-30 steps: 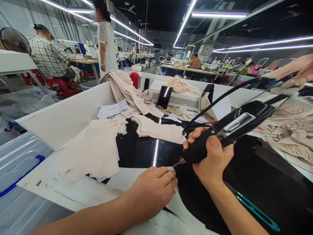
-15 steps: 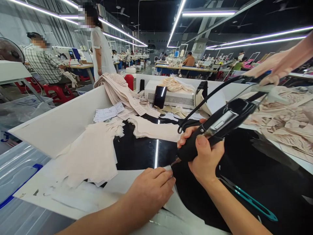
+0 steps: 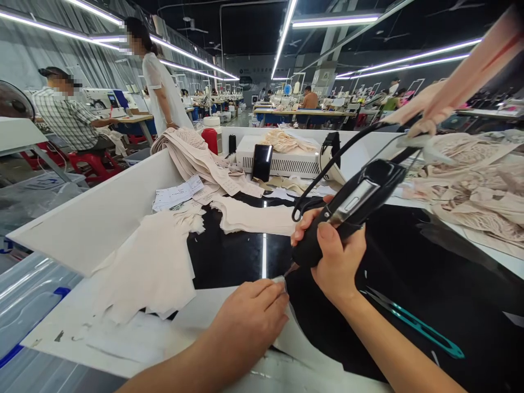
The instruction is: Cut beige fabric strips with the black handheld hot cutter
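Note:
My right hand (image 3: 338, 262) wraps around a black corded power tool (image 3: 356, 204) with a silver plate on its body. Its narrow, coppery tip points down to the left, close to my left fingertips. My left hand (image 3: 249, 322) rests low over the white board, fingers pinched together at a small pale piece (image 3: 280, 281) that I cannot make out clearly. A knotted pinkish cloth strip (image 3: 454, 98) runs from the tool's upper end to the top right. Under the tool lies a glossy black surface (image 3: 327, 319), its curved edge meeting white sheeting.
Cut beige fabric pieces (image 3: 147, 262) lie at left, another stack (image 3: 254, 215) behind. Teal-handled snips or tweezers (image 3: 454, 349) rest at right. A phone (image 3: 262, 162) leans on a white vented box (image 3: 282, 161). Beige fabric (image 3: 483, 196) heaps up at right. White side panel (image 3: 102, 213); people beyond.
The view has shifted slightly, and the standing person at the back has changed posture. Both hands and the tool keep nearly the same position relative to each other.

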Available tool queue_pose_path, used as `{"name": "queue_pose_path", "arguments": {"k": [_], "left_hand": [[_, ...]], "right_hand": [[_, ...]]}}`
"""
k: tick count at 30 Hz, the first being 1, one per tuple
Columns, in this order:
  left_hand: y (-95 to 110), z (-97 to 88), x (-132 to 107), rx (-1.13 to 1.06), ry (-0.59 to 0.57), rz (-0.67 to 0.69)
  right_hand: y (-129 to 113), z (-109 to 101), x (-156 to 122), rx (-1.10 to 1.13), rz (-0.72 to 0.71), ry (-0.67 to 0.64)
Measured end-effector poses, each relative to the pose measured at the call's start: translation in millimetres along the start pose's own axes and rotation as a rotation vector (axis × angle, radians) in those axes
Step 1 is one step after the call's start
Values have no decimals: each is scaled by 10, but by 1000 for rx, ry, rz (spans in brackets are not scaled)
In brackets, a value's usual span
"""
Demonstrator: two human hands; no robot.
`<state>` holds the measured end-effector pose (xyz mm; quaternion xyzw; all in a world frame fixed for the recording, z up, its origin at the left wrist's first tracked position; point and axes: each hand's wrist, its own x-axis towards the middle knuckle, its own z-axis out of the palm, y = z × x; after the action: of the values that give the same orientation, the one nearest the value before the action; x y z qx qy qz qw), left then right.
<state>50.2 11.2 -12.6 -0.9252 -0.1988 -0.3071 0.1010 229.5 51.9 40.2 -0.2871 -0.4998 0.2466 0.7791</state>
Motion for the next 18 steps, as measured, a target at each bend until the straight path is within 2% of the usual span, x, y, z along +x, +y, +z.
{"name": "queue_pose_path", "arguments": {"k": [5, 11, 18], "left_hand": [[-17, -1, -7, 15, -3, 16], [-21, 28, -53, 54, -62, 48], [-20, 25, -29, 41, 11, 56]], "right_hand": [[-32, 9, 23, 4, 4, 7], [-73, 38, 24, 19, -2, 23], [-8, 16, -14, 2, 14, 2]]}}
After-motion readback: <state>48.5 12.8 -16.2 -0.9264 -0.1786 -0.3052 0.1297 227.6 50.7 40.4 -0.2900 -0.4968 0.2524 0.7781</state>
